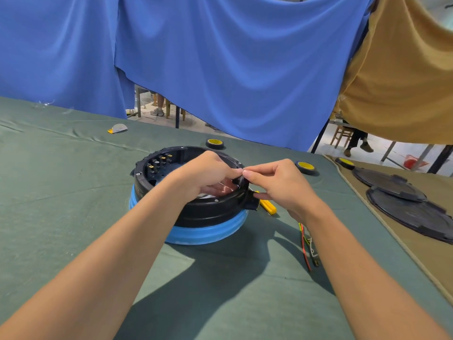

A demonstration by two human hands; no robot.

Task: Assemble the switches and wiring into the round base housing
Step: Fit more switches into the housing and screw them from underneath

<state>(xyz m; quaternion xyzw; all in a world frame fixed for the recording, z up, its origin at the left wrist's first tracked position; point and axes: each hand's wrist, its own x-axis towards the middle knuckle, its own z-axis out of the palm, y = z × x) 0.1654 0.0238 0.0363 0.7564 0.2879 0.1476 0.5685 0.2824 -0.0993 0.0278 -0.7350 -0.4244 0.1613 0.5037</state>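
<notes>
A round black base housing (157, 182) sits on a blue ring (210, 233) in the middle of the green table. Several switches with brass terminals (159, 161) line its far left inner wall. My left hand (208, 175) reaches over the housing's right rim, and my right hand (277, 185) meets it there. Both hands pinch a small black part (240, 180) at the rim. Loose red, green and yellow wires (306, 244) lie on the cloth under my right forearm.
A yellow tool (268, 207) lies right of the housing. Three tape rolls (214, 143) (305, 166) (345, 163) sit behind. Two black round covers (407, 204) lie on the tan cloth at right. A small grey-yellow item (118, 128) is far left. Curtains hang behind.
</notes>
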